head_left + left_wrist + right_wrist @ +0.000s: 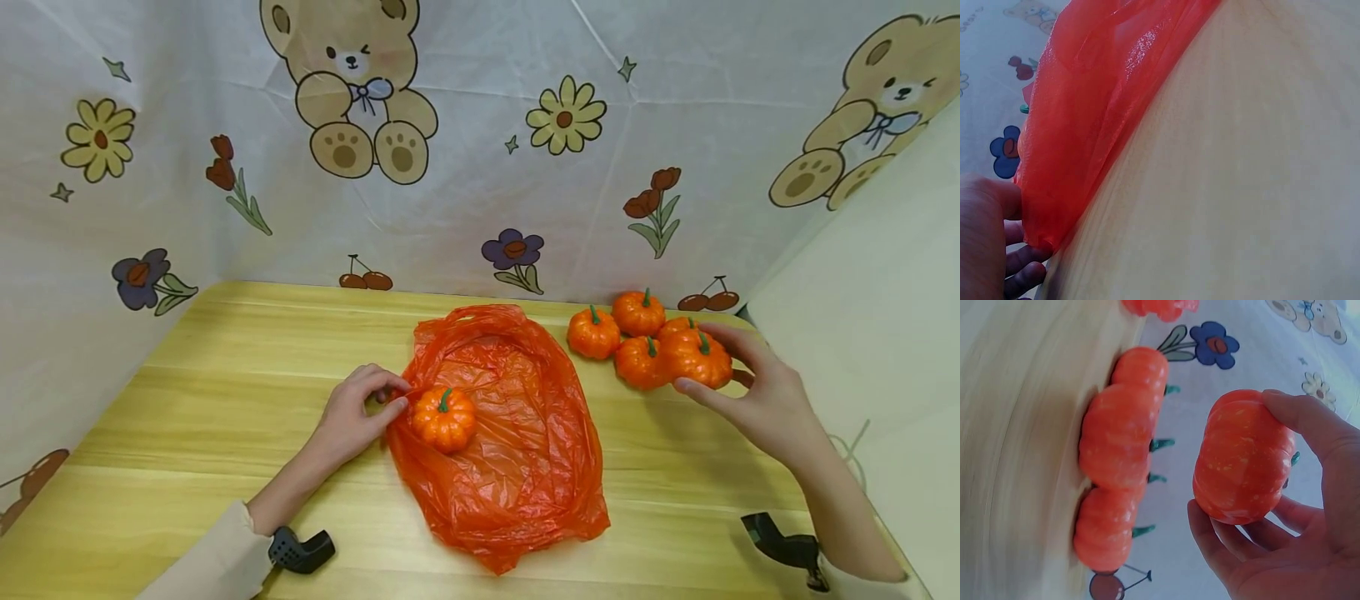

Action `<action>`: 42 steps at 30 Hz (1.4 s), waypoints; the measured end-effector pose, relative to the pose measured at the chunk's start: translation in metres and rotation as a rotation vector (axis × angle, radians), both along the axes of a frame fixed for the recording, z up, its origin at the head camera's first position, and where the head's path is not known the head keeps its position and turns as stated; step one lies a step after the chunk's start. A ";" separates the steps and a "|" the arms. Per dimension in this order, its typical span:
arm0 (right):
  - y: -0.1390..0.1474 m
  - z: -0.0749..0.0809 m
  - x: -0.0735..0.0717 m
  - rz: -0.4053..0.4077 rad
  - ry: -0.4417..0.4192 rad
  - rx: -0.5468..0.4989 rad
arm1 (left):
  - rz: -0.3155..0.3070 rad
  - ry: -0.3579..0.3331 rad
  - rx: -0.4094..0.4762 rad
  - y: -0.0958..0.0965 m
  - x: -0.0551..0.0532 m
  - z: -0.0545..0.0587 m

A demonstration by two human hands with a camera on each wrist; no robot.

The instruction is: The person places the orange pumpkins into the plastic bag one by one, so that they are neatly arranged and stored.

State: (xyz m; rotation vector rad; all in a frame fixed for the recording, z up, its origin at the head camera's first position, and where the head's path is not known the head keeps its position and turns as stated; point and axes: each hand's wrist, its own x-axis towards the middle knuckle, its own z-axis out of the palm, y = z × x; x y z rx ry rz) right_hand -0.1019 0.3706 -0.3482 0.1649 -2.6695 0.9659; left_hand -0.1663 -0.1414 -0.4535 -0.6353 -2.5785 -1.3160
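Note:
A thin red plastic bag (517, 417) lies spread with its mouth open in the middle of the table, and one small orange pumpkin (444, 419) with a green stem sits inside its left part. My left hand (358, 408) pinches the bag's left rim between thumb and fingers; in the left wrist view the bag's side (1085, 125) rises from those fingers. On the right, my right hand (757, 392) grips another pumpkin (1244, 459) between thumb and fingertips, held above the tabletop. Several more pumpkins (593, 333) stand in a group just left of and behind it.
The wooden table (247, 392) ends at a cloth backdrop (465, 150) printed with bears and flowers. A pale wall (877, 317) borders the right side. Black wrist mounts (300, 552) are worn on both forearms.

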 end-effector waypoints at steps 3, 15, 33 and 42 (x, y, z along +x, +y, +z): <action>-0.007 0.003 0.001 0.021 -0.012 0.010 | 0.000 0.003 0.000 0.000 0.000 0.001; -0.029 0.006 0.006 0.083 0.002 0.027 | 0.001 0.004 -0.001 0.001 0.000 0.002; -0.070 0.004 0.014 0.194 -0.013 0.053 | 0.003 -0.004 -0.011 0.001 0.002 0.004; -0.090 0.000 0.019 0.249 -0.036 0.048 | -0.009 0.022 -0.001 0.001 0.002 0.004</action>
